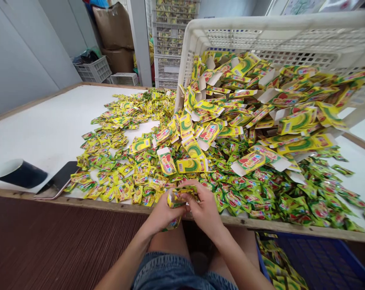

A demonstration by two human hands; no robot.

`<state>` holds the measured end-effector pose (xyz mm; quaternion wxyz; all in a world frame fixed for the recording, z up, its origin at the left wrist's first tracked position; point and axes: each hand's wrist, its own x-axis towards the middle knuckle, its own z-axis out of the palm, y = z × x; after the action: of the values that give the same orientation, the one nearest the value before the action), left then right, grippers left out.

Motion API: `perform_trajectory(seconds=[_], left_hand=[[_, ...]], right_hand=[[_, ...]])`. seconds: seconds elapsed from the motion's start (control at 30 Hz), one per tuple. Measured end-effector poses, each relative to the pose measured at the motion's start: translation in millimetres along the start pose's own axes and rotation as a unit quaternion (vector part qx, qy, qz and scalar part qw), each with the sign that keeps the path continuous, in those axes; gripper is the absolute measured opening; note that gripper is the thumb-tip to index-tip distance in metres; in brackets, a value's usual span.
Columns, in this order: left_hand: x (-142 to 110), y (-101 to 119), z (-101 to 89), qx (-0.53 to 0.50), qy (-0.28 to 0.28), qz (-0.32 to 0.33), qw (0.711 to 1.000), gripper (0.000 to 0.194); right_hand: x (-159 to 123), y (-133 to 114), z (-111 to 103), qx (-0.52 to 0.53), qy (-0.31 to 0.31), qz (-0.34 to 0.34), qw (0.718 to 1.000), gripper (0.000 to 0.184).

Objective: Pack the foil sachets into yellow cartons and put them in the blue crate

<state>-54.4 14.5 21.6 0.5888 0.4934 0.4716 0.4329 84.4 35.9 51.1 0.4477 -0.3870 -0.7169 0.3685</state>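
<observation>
At the table's near edge my left hand (164,211) and my right hand (202,205) are closed together on a small yellow-green carton (179,195) with sachets in it. The left holds it from below, the right pinches its top. Just beyond my hands lies a big heap of small yellow-green sachets (134,177) spread over the white table (49,125). Several flat and half-folded cartons (191,163) lie on that heap.
A white plastic crate (261,28) lies tipped on the table at the back right, spilling cartons. A blue crate (324,262) with filled packs sits on the floor at my right. A dark cup (21,173) and a phone (58,181) rest at the table's left front. Stacked crates stand behind.
</observation>
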Motion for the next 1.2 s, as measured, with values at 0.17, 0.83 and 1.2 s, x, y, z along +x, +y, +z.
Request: perform_trajectory(seconds=[0.17, 0.83, 1.2], left_hand=[[-1.2, 0.4, 5.6, 0.019, 0.003, 0.038, 0.999, 0.042], [30.5, -11.3, 16.6, -0.031, -0.011, 0.171, 0.985, 0.042], [27.4, -1.1, 2.0, -0.001, -0.033, 0.148, 0.988, 0.043]], right_hand=[[2.8, -11.5, -7.2, -0.160, -0.141, -0.022, 0.977, 0.023], [1.0, -0.2, -16.3, -0.262, -0.080, -0.066, 0.959, 0.015], [-4.2, 0.0, -17.8, -0.306, -0.055, -0.062, 0.948, 0.014]])
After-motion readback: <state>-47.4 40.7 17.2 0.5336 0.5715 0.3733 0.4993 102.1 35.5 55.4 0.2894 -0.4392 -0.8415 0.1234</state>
